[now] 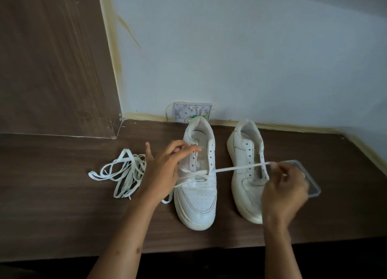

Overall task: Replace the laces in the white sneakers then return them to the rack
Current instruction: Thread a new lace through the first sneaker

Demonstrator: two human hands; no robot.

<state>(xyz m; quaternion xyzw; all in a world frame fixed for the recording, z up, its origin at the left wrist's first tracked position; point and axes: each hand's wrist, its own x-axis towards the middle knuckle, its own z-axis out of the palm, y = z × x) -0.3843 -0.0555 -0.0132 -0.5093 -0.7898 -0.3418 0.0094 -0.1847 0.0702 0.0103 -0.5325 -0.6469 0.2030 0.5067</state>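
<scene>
Head view: two white sneakers stand side by side on the dark wood surface (pixel 62 215), toes toward you. Your left hand (pixel 161 171) rests on the left sneaker (pixel 199 197), fingers curled over its eyelets, while your right hand (pixel 287 186) pinches a white lace (pixel 234 168) — drawn taut across the right sneaker (pixel 247 186). Loose laces (pixel 123 174) lie tangled to the left; a clear plastic lid (pixel 312 184) sits beside the right sneaker.

sneakers (pixel 196 195): white, smooth leather-like, faint sheen, perforated toe
laces (pixel 123 174): flat white woven cloth, matt
tabletop (pixel 62 205): dark wood-grain, matt
lid (pixel 312 184): clear glossy plastic
wall (pixel 251 48): pale matt paint
</scene>
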